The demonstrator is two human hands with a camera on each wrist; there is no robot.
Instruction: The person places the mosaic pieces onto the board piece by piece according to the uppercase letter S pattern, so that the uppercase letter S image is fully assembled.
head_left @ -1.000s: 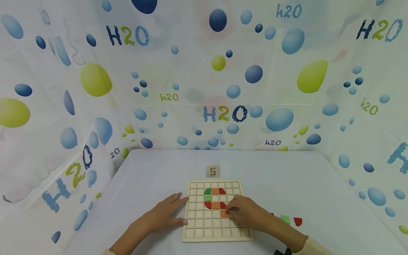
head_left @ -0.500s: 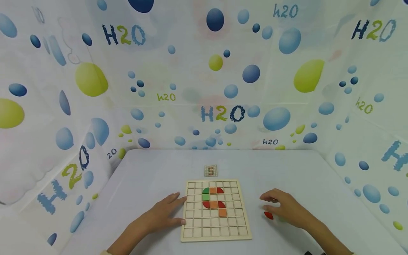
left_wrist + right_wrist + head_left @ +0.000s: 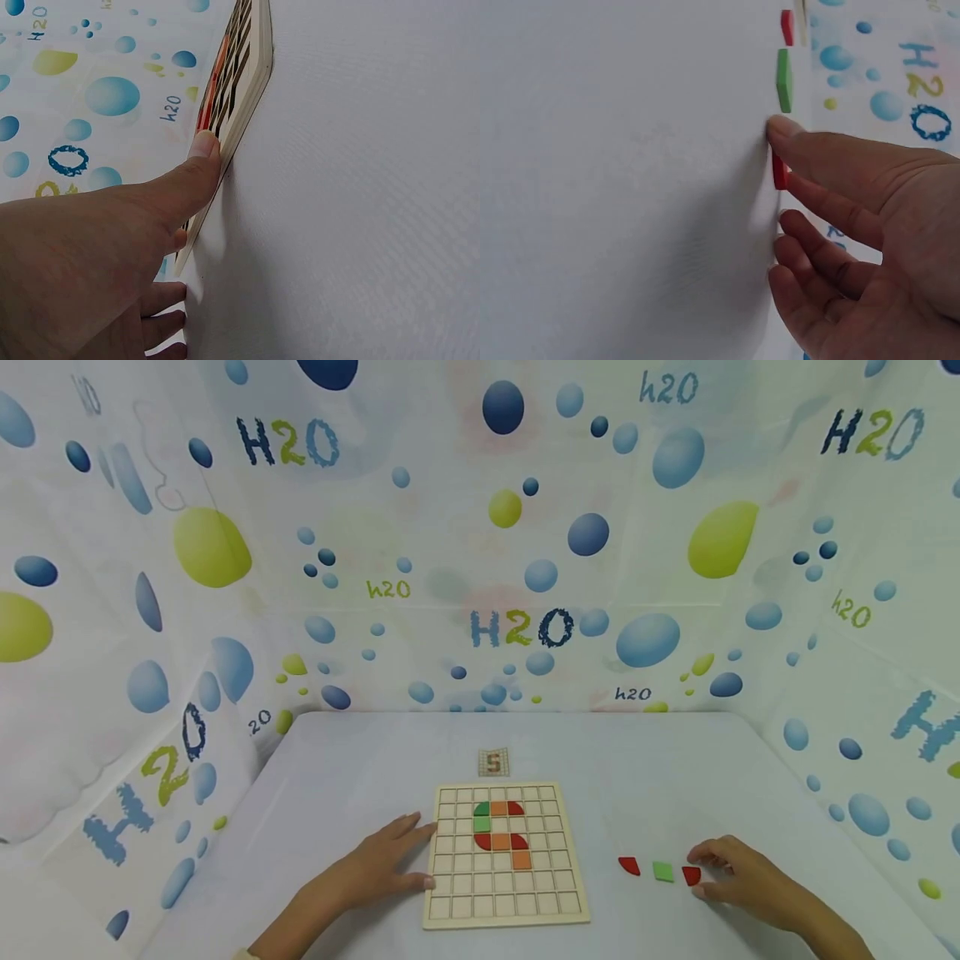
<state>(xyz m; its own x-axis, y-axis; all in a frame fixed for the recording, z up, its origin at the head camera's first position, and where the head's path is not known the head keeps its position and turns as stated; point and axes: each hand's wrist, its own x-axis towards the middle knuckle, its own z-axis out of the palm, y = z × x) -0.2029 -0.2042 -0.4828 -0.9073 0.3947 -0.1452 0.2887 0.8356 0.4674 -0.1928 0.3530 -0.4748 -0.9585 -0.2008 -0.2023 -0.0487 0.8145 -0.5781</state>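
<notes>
A square wooden grid board (image 3: pixel 453 906) lies on the table. Set in its cells are green, orange and red tiles, among them an orange square tile (image 3: pixel 521 860) at the lower end of the pattern. My left hand (image 3: pixel 375 867) rests with spread fingers against the board's left edge; in the left wrist view its thumb touches the rim. Right of the board, my right hand (image 3: pixel 750 881) pinches a red quarter-round tile (image 3: pixel 691 876) between thumb and index finger, on the table. The right wrist view shows this red tile (image 3: pixel 779 171) partly behind the thumb.
A green square tile (image 3: pixel 663 872) and another red quarter-round tile (image 3: pixel 629 866) lie between the board and my right hand. Behind the board is a small pattern card (image 3: pixel 493 762) with an S-like figure. A printed curtain (image 3: pixel 450 527) surrounds the white table (image 3: pixel 637 760).
My right hand has let go of the orange square tile on the board and moved right to the farthest red tile. The left hand has stayed at the board's edge.
</notes>
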